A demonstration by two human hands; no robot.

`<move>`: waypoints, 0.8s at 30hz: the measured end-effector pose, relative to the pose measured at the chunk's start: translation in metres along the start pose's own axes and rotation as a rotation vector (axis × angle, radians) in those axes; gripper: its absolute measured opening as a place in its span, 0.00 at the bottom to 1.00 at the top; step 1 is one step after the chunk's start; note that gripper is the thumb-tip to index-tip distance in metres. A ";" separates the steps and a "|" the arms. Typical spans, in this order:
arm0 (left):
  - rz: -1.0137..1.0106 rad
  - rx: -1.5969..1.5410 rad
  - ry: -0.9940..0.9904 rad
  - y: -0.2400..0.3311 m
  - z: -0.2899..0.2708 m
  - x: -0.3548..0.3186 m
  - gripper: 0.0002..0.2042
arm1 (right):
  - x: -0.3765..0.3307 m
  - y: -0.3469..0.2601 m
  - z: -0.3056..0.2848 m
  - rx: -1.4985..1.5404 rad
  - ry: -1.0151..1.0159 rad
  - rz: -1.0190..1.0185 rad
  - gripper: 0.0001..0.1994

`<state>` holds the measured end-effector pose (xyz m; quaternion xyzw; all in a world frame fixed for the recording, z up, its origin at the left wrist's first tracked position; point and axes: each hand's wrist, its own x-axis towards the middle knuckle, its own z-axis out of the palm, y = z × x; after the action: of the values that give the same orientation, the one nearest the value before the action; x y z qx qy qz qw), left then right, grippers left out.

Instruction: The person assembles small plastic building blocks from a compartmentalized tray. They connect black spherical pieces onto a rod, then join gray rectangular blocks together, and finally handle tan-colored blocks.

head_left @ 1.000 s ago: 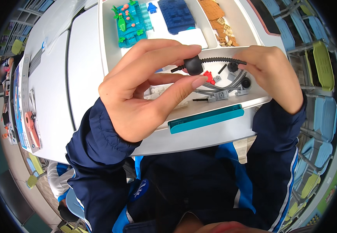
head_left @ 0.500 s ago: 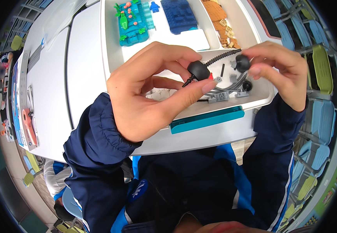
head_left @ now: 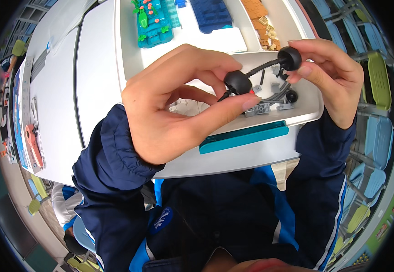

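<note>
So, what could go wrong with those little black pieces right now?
The right hand pinches a black knob, which might slip into the tray below, among the gray pieces. A ribbed black cord bends between that knob and the black bead in the left hand; pulling might tug it loose.

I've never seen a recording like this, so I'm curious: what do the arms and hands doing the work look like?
They are a person's: the left hand and right hand are without gloves. The left sleeve and right sleeve are dark navy, the left cuff gathered; white-and-blue striping runs down the right one.
</note>
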<state>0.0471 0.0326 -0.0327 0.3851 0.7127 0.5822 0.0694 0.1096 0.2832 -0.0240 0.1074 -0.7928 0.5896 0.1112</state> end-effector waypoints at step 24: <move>0.036 0.196 -0.071 0.005 -0.001 0.002 0.18 | 0.006 -0.004 0.009 -0.251 -0.253 -0.234 0.12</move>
<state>0.0475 0.0336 -0.0274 0.4232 0.7562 0.4968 0.0463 0.1050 0.2729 -0.0209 0.2572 -0.8498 0.4510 0.0912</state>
